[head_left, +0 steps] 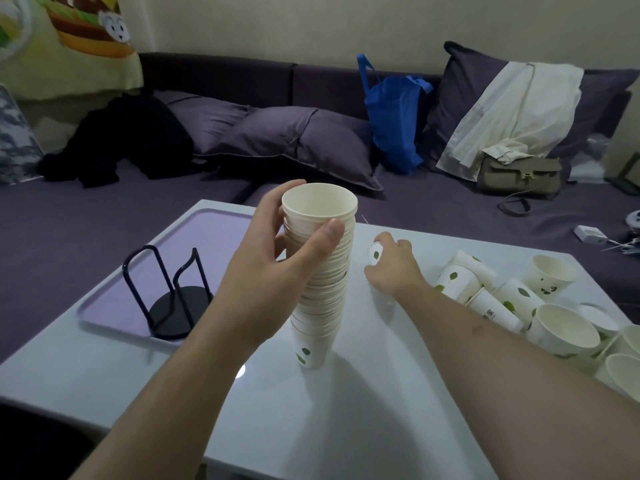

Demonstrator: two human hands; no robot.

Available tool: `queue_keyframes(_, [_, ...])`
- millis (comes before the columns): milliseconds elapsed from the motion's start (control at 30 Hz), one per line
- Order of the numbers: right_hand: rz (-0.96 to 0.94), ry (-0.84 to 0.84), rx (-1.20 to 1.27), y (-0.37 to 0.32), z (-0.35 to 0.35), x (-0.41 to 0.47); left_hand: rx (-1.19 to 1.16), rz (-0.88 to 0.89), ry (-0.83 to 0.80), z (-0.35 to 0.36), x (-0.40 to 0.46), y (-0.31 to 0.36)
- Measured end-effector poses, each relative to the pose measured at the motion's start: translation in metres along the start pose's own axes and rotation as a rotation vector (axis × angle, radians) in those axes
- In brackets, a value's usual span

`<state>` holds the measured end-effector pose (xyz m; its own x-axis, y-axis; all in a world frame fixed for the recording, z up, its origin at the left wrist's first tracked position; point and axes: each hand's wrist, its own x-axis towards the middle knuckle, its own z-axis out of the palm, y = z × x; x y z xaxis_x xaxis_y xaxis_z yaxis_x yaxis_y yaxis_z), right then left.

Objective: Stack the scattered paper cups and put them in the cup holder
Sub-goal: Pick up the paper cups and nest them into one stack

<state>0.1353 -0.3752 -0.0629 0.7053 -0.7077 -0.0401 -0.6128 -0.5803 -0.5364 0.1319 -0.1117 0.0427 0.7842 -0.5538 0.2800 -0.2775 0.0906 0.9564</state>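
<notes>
A tall stack of white paper cups (320, 289) with green leaf prints stands upright on the white table (311, 403). My left hand (277, 258) grips the stack near its top, thumb in front. My right hand (391, 268) reaches past the stack and closes its fingers around a single paper cup (375, 253) lying on the table. Several loose cups (512, 299) lie scattered to the right, some on their sides, some upright. The black wire cup holder (173, 299) stands empty at the left.
The holder sits on a lilac tray (114, 306) at the table's left side. Behind the table is a purple sofa with cushions (294, 140), a blue bag (391, 116), black clothing and a handbag (519, 174).
</notes>
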Motion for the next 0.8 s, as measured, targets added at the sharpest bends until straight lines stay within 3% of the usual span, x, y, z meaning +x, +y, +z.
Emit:
queue_keyframes(133, [-0.049,0.053,0.046,-0.001,0.000,-0.017,0.005,0.012,-0.003,0.001,0.001,0.002])
queue_keyframes(367, [-0.043,0.139,0.678,-0.031,-0.050,-0.078,0.007,-0.001,-0.018,0.001,-0.003,0.009])
queue_keyframes(600, [-0.410,0.252,1.257,-0.078,-0.150,-0.139,-0.038,-0.009,-0.050,0.006,-0.010,0.015])
queue_keyframes(800, [-0.677,0.198,1.323,-0.110,-0.144,-0.165,-0.055,-0.018,-0.093,0.008,-0.015,0.016])
